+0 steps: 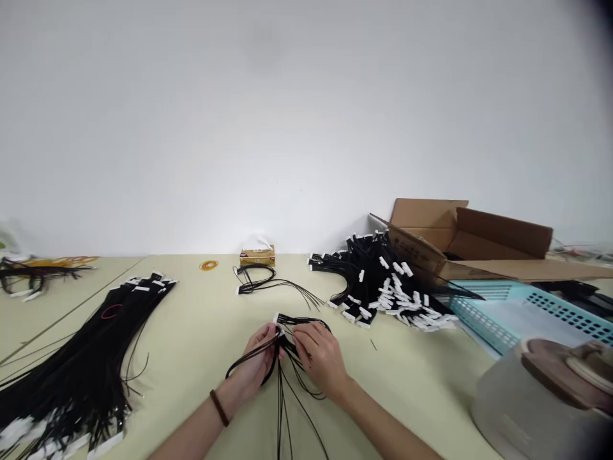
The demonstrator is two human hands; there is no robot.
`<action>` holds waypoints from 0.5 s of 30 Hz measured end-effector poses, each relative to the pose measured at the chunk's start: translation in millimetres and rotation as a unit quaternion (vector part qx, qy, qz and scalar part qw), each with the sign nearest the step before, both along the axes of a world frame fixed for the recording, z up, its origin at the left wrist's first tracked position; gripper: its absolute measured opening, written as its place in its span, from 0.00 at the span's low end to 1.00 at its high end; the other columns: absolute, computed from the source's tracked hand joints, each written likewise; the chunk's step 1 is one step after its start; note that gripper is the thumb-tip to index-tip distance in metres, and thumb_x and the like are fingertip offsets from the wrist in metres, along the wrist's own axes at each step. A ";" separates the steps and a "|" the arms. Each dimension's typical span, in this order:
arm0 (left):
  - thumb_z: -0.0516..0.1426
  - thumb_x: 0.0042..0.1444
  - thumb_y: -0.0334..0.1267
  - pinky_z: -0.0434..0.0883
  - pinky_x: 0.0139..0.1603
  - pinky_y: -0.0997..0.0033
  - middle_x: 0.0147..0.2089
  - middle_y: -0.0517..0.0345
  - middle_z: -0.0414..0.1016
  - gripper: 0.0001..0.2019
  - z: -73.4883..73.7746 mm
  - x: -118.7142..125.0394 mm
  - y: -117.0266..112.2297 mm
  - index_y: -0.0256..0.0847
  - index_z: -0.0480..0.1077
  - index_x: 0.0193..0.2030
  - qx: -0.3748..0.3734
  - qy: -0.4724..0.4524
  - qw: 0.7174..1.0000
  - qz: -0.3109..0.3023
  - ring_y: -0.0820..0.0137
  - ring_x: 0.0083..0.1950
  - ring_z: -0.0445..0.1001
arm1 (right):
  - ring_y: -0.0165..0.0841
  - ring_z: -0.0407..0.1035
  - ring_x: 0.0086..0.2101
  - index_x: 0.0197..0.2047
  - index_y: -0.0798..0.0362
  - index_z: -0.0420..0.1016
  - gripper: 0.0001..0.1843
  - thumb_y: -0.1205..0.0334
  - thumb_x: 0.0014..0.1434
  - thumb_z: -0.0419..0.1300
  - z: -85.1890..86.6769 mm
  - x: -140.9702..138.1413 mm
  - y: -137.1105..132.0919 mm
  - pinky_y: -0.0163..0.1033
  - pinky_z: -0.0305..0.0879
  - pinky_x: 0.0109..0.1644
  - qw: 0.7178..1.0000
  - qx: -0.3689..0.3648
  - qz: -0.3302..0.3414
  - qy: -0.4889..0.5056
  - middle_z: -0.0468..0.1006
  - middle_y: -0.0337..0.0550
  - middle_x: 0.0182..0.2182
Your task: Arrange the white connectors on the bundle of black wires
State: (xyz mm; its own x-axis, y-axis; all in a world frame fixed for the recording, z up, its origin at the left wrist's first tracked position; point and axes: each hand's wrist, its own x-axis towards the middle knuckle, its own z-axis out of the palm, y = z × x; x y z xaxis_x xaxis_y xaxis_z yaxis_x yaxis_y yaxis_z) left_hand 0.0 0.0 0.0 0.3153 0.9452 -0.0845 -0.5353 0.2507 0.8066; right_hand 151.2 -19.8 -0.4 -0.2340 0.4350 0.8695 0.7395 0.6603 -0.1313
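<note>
- At the near edge, a brown band [219,409] circles the left wrist; to the right stands a pale, rounded container [507,399] with a brown lid.
- The left hand [261,358] is closed around a black cable harness [280,340], gripping it near a white connector above the middle of the desk [191,377]; loose wires hang toward the near edge.
- The right hand [320,354] is at the same harness, fingers curled against its wires — whether they pinch one, I cannot tell.
- To the left lies a thick black cable bundle [105,345], white connectors at both ends, a red band [112,311] lying on it.
- On the right, a light-blue basket [483,316] sits just behind the container.
- Beyond the hands, a single looped cable [258,285] lies apart; right of it is a heap of black cables [364,275] with white connectors.
- Farther still: an open cardboard box [502,236] beside the heap, a small tissue box [257,257], and yellow rubber bands [209,265].
- Behind everything, a white wall [287,128].
</note>
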 end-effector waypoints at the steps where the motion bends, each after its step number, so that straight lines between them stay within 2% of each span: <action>1: 0.66 0.44 0.44 0.63 0.26 0.76 0.26 0.65 0.66 0.14 -0.3 0.1 0.1 0.37 0.69 0.30 -0.001 0.000 1.000 0.002 0.79 0.24 0.64 | 0.32 0.68 0.33 0.36 0.54 0.71 0.09 0.72 0.61 0.51 -0.7 -0.2 0.5 0.37 0.67 0.36 1.000 -0.001 0.000 0.004 0.77 0.44 0.32; 6: 0.66 0.43 0.44 0.63 0.25 0.76 0.27 0.64 0.67 0.14 2.3 0.7 -1.0 0.37 0.70 0.32 0.003 0.008 1.000 0.008 0.79 0.24 0.64 | 0.32 0.68 0.33 0.36 0.54 0.72 0.09 0.72 0.61 0.51 -1.0 1.8 2.2 0.37 0.67 0.36 1.000 -0.002 0.004 0.007 0.77 0.44 0.32; 11: 0.65 0.44 0.43 0.64 0.26 0.75 0.28 0.63 0.67 0.14 8.2 1.9 -3.7 0.37 0.70 0.33 0.008 0.028 1.000 -0.003 0.78 0.24 0.63 | 0.32 0.66 0.33 0.37 0.54 0.72 0.07 0.72 0.61 0.53 8.3 6.4 -1.8 0.37 0.65 0.35 1.000 0.008 0.005 -0.006 0.76 0.43 0.32; 15: 0.62 0.49 0.44 0.62 0.25 0.76 0.28 0.62 0.67 0.12 8.9 2.6 -4.4 0.36 0.70 0.33 0.027 0.051 0.998 -0.026 0.78 0.24 0.63 | 0.33 0.64 0.34 0.36 0.54 0.72 0.07 0.71 0.60 0.54 15.2 7.5 -5.8 0.37 0.64 0.35 1.000 0.016 -0.019 -0.010 0.74 0.45 0.32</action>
